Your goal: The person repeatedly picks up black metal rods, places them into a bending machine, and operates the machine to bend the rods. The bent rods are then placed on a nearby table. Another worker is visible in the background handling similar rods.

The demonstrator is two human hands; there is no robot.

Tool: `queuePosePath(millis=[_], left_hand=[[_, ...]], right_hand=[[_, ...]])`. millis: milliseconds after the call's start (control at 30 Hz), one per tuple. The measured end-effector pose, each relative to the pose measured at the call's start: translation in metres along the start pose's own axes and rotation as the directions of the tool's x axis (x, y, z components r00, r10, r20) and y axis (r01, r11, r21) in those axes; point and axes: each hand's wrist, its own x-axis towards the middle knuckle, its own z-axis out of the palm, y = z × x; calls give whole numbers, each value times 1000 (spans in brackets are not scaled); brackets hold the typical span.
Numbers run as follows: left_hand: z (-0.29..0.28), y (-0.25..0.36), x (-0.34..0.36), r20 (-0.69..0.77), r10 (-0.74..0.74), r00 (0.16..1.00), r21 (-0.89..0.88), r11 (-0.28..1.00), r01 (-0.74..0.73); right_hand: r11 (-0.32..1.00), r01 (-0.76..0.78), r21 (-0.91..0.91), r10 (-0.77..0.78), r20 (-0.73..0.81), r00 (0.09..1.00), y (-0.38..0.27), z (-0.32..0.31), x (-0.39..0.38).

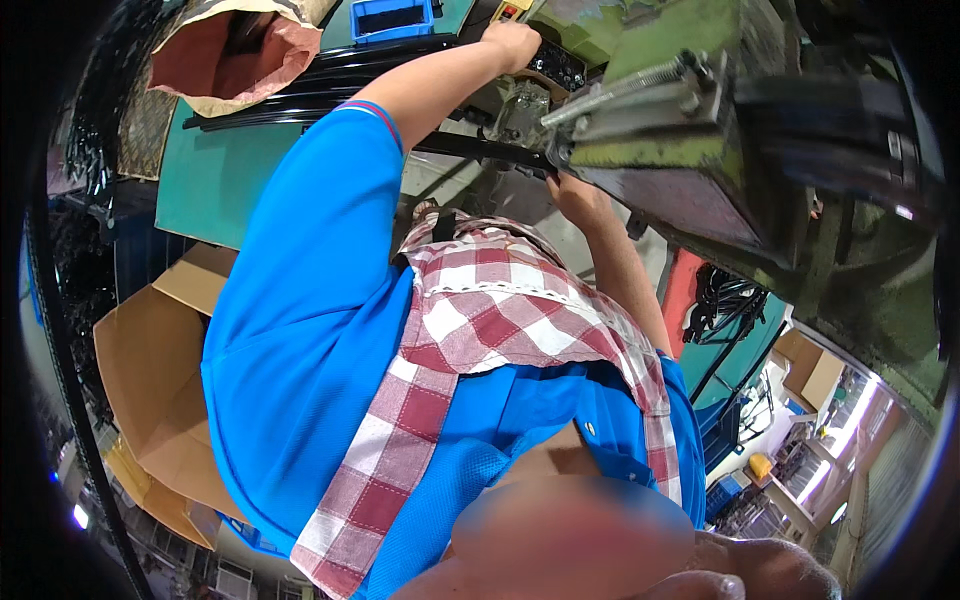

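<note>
Head view, sole entry: one black bar (pixel 482 148), slender, at the green machine (pixel 650 198), long axis running left to right and dipping slightly toward the right, its right end meeting the machine; one right hand (pixel 582 203), the nearer of the two, set just below that right end, fingers touching the bar's underside, tips hidden, so whether this grip is clenched round it cannot be told; one left hand (pixel 512 46), beyond the bar and apart from it, fingers curled, contents of the grip not visible, so its state cannot be told; the bar thus lies on the near side of the left hand and on the far side of the right; small dark parts (pixel 562 70), just right of the left hand; one yellow control box (pixel 513 11) with red button, just past it; one blue bin (pixel 392 37) and a bundle of black tubes (pixel 340 75), on the green bench (pixel 205 180).
</note>
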Motion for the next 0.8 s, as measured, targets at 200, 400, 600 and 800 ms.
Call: queuePosePath(millis=[200, 400, 600, 800], left_hand=[[15, 16, 10, 0, 91, 996, 48, 995, -91], [23, 28, 14, -99, 101, 990, 91, 992, -92], [22, 27, 13, -109, 108, 988, 93, 991, -98], [9, 33, 9, -152, 37, 988, -7, 999, -39]], right_hand=[[982, 132, 137, -77, -349, 934, 18, 18, -3], [987, 159, -17, -148, -474, 868, 35, 34, -8], [984, 145, -99, -174, -443, 879, 46, 54, -17], [993, 115, -18, -106, -549, 829, 17, 5, -11]])
